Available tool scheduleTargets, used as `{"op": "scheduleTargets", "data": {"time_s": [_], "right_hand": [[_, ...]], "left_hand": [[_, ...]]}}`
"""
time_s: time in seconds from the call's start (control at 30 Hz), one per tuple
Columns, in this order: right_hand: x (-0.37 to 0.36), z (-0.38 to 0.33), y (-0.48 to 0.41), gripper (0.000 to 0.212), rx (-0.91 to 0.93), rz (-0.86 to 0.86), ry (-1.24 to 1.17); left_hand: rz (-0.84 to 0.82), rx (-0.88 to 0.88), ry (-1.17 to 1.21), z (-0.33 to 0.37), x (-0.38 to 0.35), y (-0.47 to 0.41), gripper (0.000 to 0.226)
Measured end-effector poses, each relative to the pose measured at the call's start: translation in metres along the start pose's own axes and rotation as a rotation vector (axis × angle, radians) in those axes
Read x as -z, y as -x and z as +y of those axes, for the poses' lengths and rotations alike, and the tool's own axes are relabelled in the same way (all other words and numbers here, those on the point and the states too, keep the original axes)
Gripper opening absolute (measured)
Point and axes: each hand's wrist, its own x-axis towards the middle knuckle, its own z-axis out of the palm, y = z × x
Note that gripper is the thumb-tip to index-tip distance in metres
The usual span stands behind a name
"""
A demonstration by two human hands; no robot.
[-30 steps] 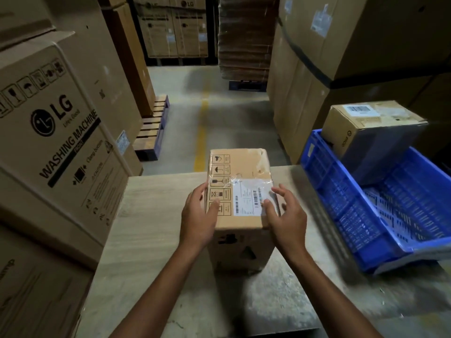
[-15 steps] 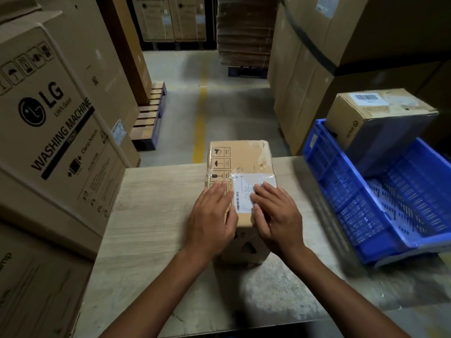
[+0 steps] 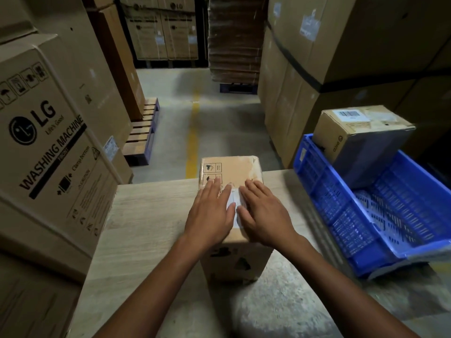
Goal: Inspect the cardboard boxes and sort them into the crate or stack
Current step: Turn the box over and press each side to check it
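- Now both hands lie flat on top of the cardboard box (image 3: 231,170) — left hand (image 3: 210,217) and right hand (image 3: 266,215) side by side, fingers straight, covering most of its white label (image 3: 233,208). A second ago they clasped its sides.
- The box itself has stayed put, mid-way along the table's (image 3: 146,228) far edge.
- Probably a press-check of the top — sorting is still undecided. The blue crate (image 3: 324,191) at the right edge holds another box (image 3: 361,128).

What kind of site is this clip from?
Most likely an appliance warehouse: a big LG washing machine carton, a wooden pallet, and a yellow aisle line on the concrete floor.
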Motion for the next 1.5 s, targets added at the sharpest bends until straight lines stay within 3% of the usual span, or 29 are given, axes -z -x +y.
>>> {"op": "scheduleTargets", "data": {"time_s": [0.13,0.33,0.47,0.57,0.67,0.77,0.87,1.0,1.1,1.17,1.27,1.33,1.5], "right_hand": [[0.0,-0.002,0.0,0.066,0.0,-0.002,0.062],[0.01,-0.005,-0.031,0.036,-0.007,0.076,0.231],[0.002,-0.003,-0.043,0.035,-0.066,0.157,0.146],[-0.007,0.004,-0.043,0.048,-0.033,0.071,0.107],[-0.004,0.009,-0.048,0.046,-0.014,0.061,0.071],[-0.003,0.007,-0.048,0.038,-0.049,0.171,-0.009],[-0.007,0.009,-0.046,0.058,-0.261,0.212,-0.182],[-0.018,0.028,-0.048,0.087,-0.648,0.038,-0.862],[-0.011,0.023,-0.044,0.062,-0.637,-0.035,-1.058],[-0.008,0.018,-0.038,0.051,-0.597,-0.027,-1.136],[-0.008,0.016,-0.025,0.07,-0.562,-0.03,-1.239],[-0.01,0.018,-0.018,0.082,-0.56,-0.032,-1.29],[-0.005,0.014,-0.003,0.077,-0.457,0.083,-1.376]], "left_hand": [[-0.01,0.0,-0.046,0.004,0.004,-0.003,0.056],[0.175,-0.08,-0.105,0.003,0.015,-0.037,0.037],[0.108,-0.028,-0.046,-0.009,0.005,-0.052,0.047],[0.009,-0.001,-0.072,-0.013,-0.005,-0.057,0.056],[0.01,-0.006,-0.063,-0.01,-0.002,-0.063,0.056],[0.061,0.026,0.008,-0.012,-0.006,-0.063,0.057],[0.22,0.208,0.165,-0.016,-0.005,-0.059,0.06],[0.2,0.512,0.43,-0.018,-0.003,-0.061,0.063],[0.066,0.669,0.876,-0.028,0.002,-0.06,0.081],[-0.012,0.621,1.151,-0.033,0.005,-0.052,0.067],[-0.13,0.551,1.388,-0.036,0.009,-0.037,0.049],[-0.155,0.512,1.424,-0.033,0.01,-0.028,0.052],[-0.035,0.412,1.51,-0.023,0.018,-0.008,0.068]]}}
